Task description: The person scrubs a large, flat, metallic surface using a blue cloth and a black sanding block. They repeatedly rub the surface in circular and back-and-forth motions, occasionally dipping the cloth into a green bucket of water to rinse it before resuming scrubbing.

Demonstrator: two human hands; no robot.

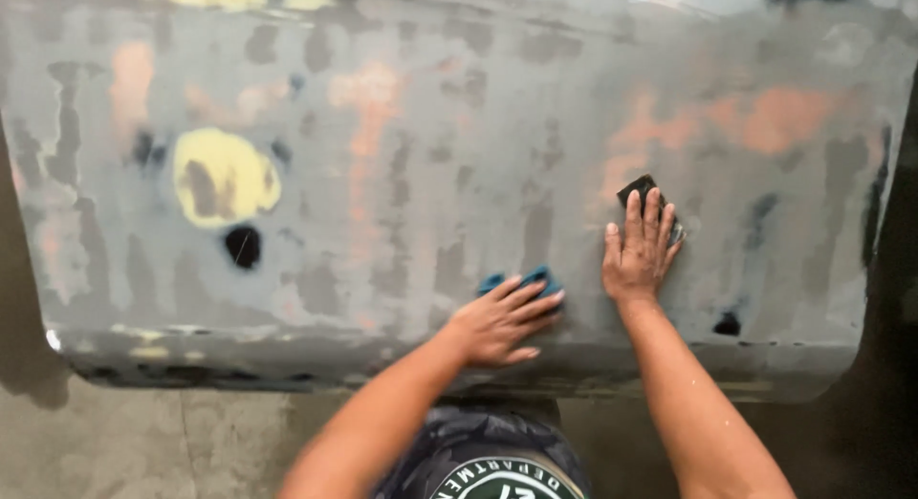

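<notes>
Sanding step: right hand (pixel 639 252) flat on dark sanding sheet (pixel 639 188), left hand (pixel 499 319) presses blue cloth (pixel 521 280) on grey panel (pixel 430 174); next stroke needs even pressure

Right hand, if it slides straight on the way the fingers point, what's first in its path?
The right hand points up the grey panel. Past the dark sanding pad under its fingertips, the orange-pink patch probably comes first; nothing raised shows there.

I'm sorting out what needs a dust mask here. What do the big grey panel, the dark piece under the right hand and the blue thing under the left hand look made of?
Panel: likely sheet metal, matt grey primer with yellow and pinkish filler patches. Dark piece under the right hand: thin, flat, probably abrasive paper. Blue thing under the left hand: soft-looking, perhaps cloth or sponge; mostly hidden.
</notes>
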